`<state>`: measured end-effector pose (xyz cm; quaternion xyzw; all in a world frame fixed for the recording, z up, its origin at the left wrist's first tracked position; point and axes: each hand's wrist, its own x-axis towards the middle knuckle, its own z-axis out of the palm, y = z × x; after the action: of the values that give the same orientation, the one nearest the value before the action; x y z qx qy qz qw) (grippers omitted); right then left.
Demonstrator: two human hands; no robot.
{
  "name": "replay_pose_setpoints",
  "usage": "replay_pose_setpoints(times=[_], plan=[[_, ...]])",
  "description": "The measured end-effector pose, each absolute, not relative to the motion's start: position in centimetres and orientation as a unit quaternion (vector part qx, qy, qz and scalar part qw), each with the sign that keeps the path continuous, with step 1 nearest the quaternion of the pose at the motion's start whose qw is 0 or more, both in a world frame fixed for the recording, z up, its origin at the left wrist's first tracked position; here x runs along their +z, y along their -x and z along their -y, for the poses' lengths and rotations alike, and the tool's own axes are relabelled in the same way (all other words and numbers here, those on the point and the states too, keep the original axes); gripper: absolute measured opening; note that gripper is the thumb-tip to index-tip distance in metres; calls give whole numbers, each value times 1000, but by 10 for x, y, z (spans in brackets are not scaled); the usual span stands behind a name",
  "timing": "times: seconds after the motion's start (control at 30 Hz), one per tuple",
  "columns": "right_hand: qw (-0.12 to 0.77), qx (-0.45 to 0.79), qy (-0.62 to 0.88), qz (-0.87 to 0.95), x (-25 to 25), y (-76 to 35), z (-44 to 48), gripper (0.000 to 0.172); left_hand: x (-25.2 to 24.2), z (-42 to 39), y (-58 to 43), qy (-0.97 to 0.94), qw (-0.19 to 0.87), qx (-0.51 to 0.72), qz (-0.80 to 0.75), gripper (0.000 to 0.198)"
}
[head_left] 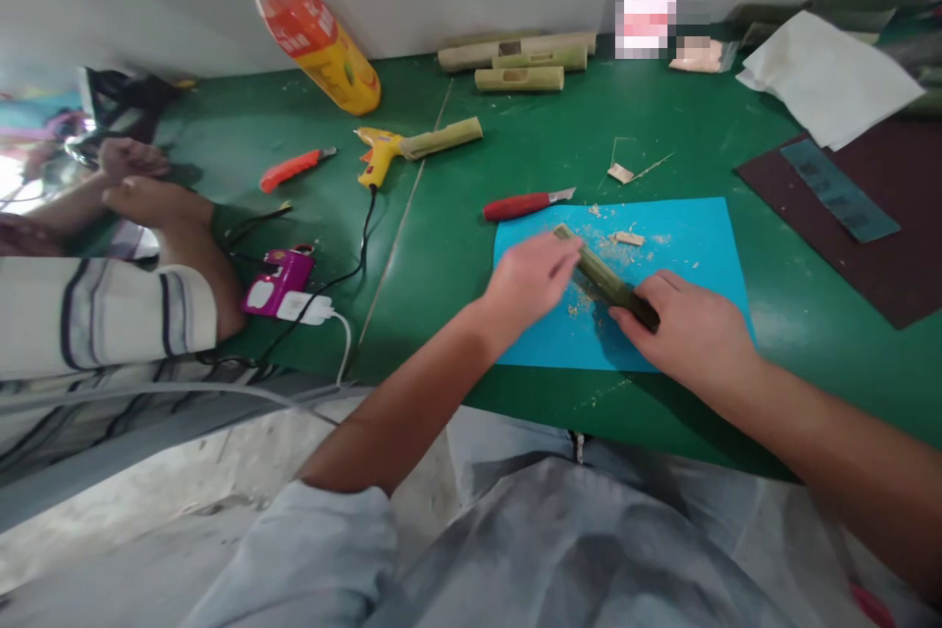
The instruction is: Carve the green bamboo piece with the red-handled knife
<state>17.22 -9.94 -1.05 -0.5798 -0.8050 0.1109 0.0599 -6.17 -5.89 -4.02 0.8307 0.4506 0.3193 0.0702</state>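
Note:
A short green bamboo tube [609, 277] lies slantwise over a blue sheet [706, 260]. Its near end is wrapped by the fingers of my right hand [692, 319], which is closed on it. My left hand [531, 277] is at the far end, its curled fingers pressed against the tube; they are slightly blurred. Pale shavings and a small wood chip [629, 238] are scattered on the sheet beyond the tube. Above my left hand, a red-handled knife [519, 207] rests across the sheet's upper left edge, blade to the right.
A yellow glue gun [380, 155], an orange cutter [290, 170] and a purple power adapter [284, 282] with cords lie left. A drink bottle [324, 49] and several cut bamboo tubes [519, 78] are at the back. Another person's arm [183, 235] rests at far left. White paper [831, 78] lies right.

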Motion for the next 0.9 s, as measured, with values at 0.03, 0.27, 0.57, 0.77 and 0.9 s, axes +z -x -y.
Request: replay_pose_setpoints(times=[0.03,0.27,0.57,0.77,0.9], plan=[[56,112,580,805,-11,-172,99,30,-40,61,60,-845,83,298,-436,30],[75,108,579,805,-12,-173,99,30,-41,58,59,-815,74,337,-465,28],[80,106,574,808,-13,-175,99,31,-42,58,59,-816,78,330,-468,28],[74,107,573,809,-13,-174,99,30,-41,61,57,-848,109,289,-432,30],[91,110,577,804,-14,-174,100,30,-41,58,61,-817,65,329,-469,27]])
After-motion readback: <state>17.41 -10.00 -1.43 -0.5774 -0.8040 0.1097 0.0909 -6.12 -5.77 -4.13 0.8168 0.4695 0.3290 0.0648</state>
